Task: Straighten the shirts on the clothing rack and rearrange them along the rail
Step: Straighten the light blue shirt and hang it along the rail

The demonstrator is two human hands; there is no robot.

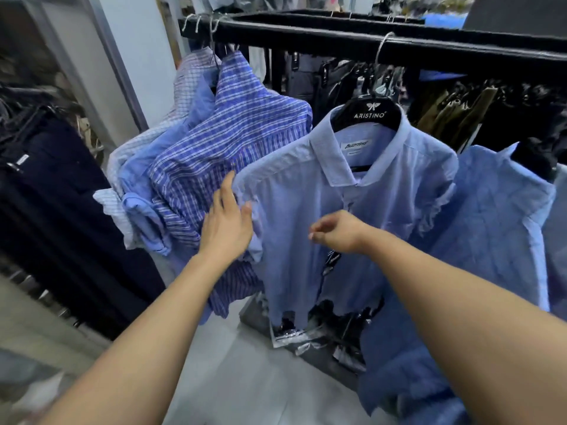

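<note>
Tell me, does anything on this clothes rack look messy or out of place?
Yes. At the left end of the rail, the plaid shirt, a plain blue shirt and a white checked shirt hang bunched together and tilted, sleeves crumpled. The light blue shirt beside them hangs square on its black hanger.

Floor (245,378): pale grey tiles, seen btm centre. Wall (144,56): white, upper L, grey upright (112,65) set beside it. Dark garments (61,194) hung at L; olive trousers (454,115) hung at rear R.
</note>
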